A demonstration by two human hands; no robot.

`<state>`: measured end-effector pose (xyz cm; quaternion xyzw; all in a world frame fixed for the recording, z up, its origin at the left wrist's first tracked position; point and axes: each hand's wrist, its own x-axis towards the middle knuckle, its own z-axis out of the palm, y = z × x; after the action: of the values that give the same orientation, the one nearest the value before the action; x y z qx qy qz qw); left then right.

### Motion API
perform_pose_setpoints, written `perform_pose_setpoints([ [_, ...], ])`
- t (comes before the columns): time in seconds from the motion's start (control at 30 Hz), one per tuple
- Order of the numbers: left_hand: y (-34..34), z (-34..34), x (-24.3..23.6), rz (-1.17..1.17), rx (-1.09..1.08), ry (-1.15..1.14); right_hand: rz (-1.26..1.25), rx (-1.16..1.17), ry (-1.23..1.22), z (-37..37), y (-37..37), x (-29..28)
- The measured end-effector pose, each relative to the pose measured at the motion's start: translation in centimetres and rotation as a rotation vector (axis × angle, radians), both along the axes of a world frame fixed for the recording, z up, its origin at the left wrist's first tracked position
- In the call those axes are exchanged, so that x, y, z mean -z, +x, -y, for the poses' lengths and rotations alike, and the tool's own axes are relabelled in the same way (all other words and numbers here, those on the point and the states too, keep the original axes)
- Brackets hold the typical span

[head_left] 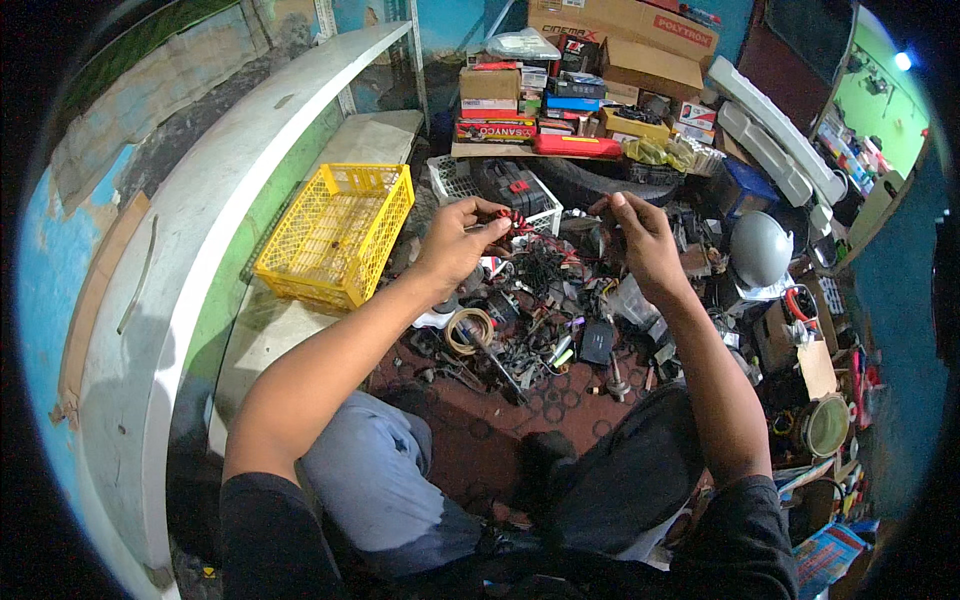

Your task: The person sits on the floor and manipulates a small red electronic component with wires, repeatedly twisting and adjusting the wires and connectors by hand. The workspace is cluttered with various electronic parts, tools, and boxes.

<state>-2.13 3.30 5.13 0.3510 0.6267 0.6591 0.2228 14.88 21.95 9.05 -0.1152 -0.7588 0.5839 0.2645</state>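
Red bundle [519, 223]: probably plastic-coated.

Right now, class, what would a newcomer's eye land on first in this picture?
Probably the bright yellow crate, left of centre. Next, the left hand pinching a red bundle above a dark heap of parts on the floor. The rounded grey dome, right of the right hand, also stands out.

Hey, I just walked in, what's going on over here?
A seated person has both hands raised over a jumble of cables and small parts on the floor. The left hand pinches a small red-and-black bundle, perhaps wire. The right hand is held up opposite, thumb and fingers together; whether it grips anything is too small to tell. A yellow crate stands to the left, and a grey dome lies to the right.
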Motion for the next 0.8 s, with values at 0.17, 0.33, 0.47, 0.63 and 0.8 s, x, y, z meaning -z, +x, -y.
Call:
perform_pose_setpoints([
  [0.17, 0.9, 0.5, -0.8, 0.104, 0.08, -0.001, 0.401, 0.069, 0.548, -0.7, -0.4, 1.3],
  [0.33, 0.7, 0.3, -0.4, 0.149, 0.088, 0.066, 0.307, 0.075, 0.628, -0.2, -0.6, 1.6],
  [0.47, 0.6, 0.5, -0.4, 0.098, 0.089, -0.007, -0.199, 0.214, 0.648, 2.7, -0.2, -0.9],
  [0.63, 1.4, 0.5, -0.5, -0.105, 0.125, -0.031, -0.221, 0.041, 0.65, 4.2, -0.3, -1.4],
  [0.8, 2.2, 0.2, -1.2, -0.328, 0.125, -0.042, -0.041, -0.008, 0.631, 4.2, -0.9, 0.1],
])
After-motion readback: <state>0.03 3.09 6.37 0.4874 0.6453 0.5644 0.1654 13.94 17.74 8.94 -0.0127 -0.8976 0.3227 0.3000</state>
